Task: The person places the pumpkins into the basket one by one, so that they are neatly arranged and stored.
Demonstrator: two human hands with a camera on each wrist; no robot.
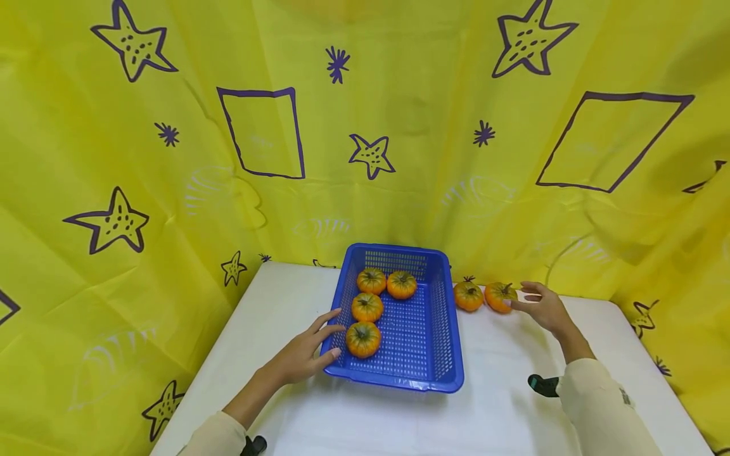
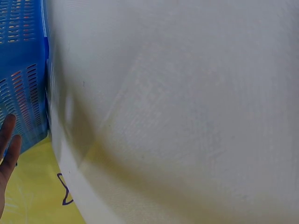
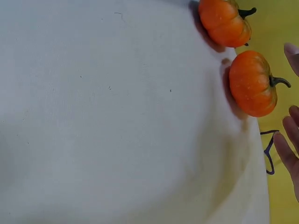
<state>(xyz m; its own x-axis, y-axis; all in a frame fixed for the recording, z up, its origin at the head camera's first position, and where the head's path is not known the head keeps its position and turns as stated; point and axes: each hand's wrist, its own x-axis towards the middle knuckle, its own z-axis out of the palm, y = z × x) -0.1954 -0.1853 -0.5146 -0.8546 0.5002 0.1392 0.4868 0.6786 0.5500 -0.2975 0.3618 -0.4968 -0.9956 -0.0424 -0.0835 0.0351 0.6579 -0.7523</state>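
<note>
A blue plastic basket [image 1: 399, 380] stands on the white table, with several small orange pumpkins [image 1: 367, 308] along its left side and back. My left hand [image 1: 302, 354] is at the basket's left rim, fingers spread and relaxed, near the front pumpkin [image 1: 363, 340]. To the right of the basket sit two more pumpkins, one close by it [image 1: 468, 296] and another farther right [image 1: 500, 297]. My right hand [image 1: 544, 308] is beside that farther pumpkin, thumb and fingers apart around its right side; the right wrist view shows a gap between the fingers and the pumpkin [image 3: 253, 84].
The white table [image 1: 496, 405] reaches back to a yellow curtain [image 1: 422, 209] printed with starfish and outlined shapes, which also hangs along both sides. The two loose pumpkins sit near the table's back edge. Dark wrist straps [image 1: 543, 385] show at the sleeves.
</note>
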